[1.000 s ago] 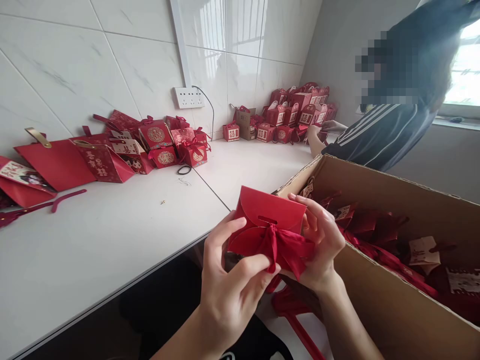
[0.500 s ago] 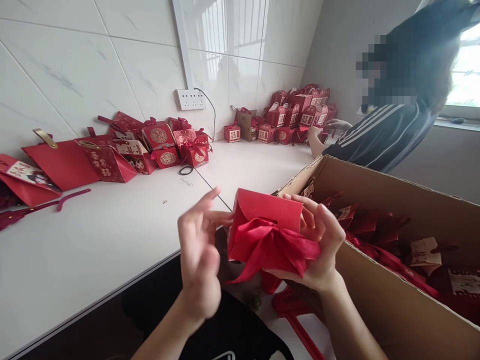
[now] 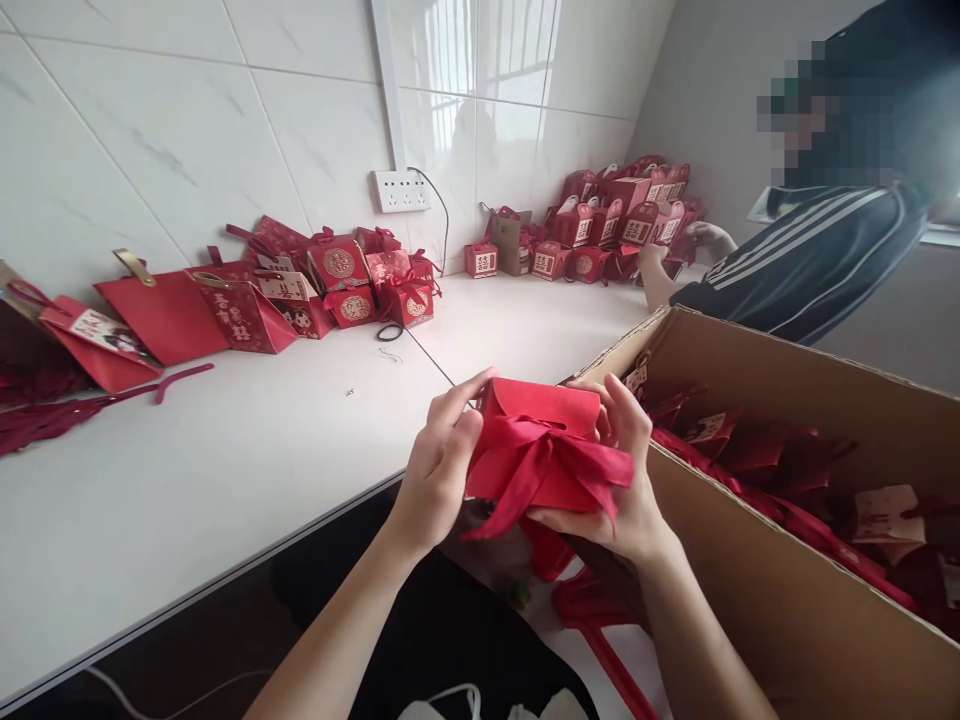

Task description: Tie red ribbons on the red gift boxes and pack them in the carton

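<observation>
So the biggest thing here's a glossy white tiled wall, with a long flat white tabletop running along it. On the right there's a big open brown cardboard carton with loads of red paper packages inside. Past it, someone's dark sleeve with white stripes reaches toward a heap of red paper boxes with pale lettering. Now the hands: the left hand has the left side of a plain bright red folded-card box, and the right hand is gripping its right side, so it's up between both, near the carton. A shiny red fabric ribbon bow hangs off its front. Smallest bit: a thin black ring on the tabletop.
</observation>
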{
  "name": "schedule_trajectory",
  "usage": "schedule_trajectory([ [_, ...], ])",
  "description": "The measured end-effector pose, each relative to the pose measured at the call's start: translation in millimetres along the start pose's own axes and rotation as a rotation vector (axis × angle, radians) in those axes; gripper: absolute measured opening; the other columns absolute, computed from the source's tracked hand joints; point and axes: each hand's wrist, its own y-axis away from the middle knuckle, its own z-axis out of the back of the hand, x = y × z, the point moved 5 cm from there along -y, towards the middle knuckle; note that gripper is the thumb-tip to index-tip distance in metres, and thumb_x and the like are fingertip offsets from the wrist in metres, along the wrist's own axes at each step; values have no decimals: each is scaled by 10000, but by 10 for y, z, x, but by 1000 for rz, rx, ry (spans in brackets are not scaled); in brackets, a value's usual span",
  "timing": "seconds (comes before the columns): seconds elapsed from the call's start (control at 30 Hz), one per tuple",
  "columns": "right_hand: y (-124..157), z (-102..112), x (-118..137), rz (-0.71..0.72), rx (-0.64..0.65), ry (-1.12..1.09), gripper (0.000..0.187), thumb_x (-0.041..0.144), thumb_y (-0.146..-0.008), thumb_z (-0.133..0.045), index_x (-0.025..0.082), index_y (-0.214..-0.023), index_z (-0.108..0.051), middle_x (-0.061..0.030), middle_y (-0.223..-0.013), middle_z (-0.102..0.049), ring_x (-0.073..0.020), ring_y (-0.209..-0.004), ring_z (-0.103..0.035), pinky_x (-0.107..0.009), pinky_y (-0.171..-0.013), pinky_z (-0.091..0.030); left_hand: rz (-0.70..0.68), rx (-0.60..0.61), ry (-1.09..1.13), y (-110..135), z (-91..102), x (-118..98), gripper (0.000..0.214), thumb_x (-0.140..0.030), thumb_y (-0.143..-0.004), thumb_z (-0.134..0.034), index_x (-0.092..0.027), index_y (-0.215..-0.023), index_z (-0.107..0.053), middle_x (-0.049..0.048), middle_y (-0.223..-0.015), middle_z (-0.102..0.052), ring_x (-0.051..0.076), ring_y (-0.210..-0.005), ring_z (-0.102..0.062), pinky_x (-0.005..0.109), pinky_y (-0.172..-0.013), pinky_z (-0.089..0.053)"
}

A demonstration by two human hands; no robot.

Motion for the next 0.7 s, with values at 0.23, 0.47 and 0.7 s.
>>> schedule_trajectory([
  [0.23, -1, -40, 21, 41, 27, -8, 1047, 476, -650, -785, 338, -1445, -120, -122, -1383, -322, -333, -1292, -378, -489, -943, -477, -117, -78, 91, 42, 62, -47, 410, -501, -861, -533, -276, -1203, -545, 45, -1293, -506, 228, -1243, -464, 326, -987, -462],
  [0.47, 33, -15, 46, 52, 19, 40, 1050, 418, -636, -808, 337, -1435, -131, -134, -1382, -332, -342, -1265, -403, -485, -892, -509, -227, -113, -175, 152, 104, -250, 124, -273, -775, -686, -239, -860, -602, 47, -1151, -505, 227, -1217, -468, 312, -930, -506],
  [0.7, -91, -142, -71, 12, 121, -98, 1018, 401, -654, -802, 337, -1430, -147, -131, -1416, -303, -316, -1274, -418, -478, -974, -458, -100, -165, -259, 73, 223, -66, 153, -331, -822, -613, -210, -738, -571, 32, -1073, -537, 168, -1038, -590, 247, -839, -544],
])
